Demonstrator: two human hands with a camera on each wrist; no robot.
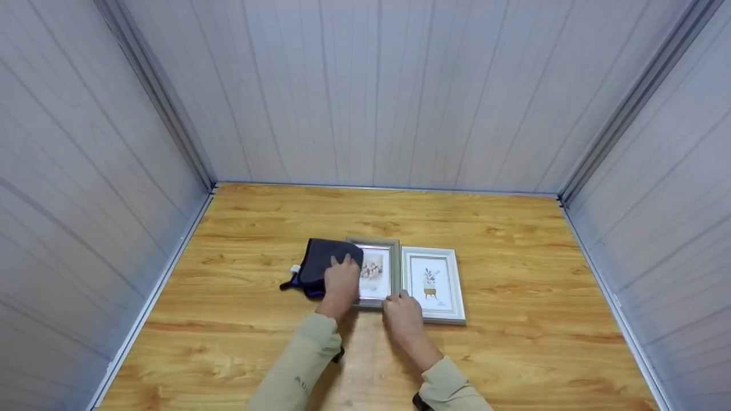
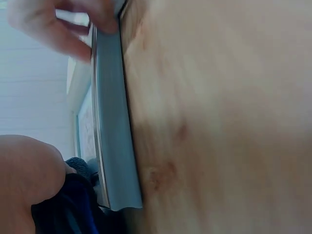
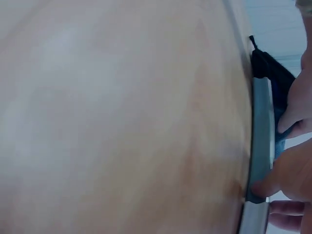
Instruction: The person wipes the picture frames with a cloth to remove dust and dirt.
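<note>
A dark folded cloth (image 1: 320, 262) with a white tag and a loop covers the left part of a grey picture frame (image 1: 395, 262), which lies face up. My left hand (image 1: 341, 279) presses the cloth onto the frame with its fingers spread over the top. At the frame's near right corner my right hand (image 1: 403, 314) grips the edge. The right wrist view shows that hand's thumb (image 3: 265, 187) against the frame's side (image 3: 261, 131). In the left wrist view the cloth (image 2: 73, 204) sits beneath my left thumb (image 2: 31, 170).
A white picture frame (image 1: 458, 285) with a potted-plant print lies right beside the grey one. Both rest on a wood-grain surface (image 1: 531, 342). Pale panel walls (image 1: 377, 97) rise at the back and on both sides.
</note>
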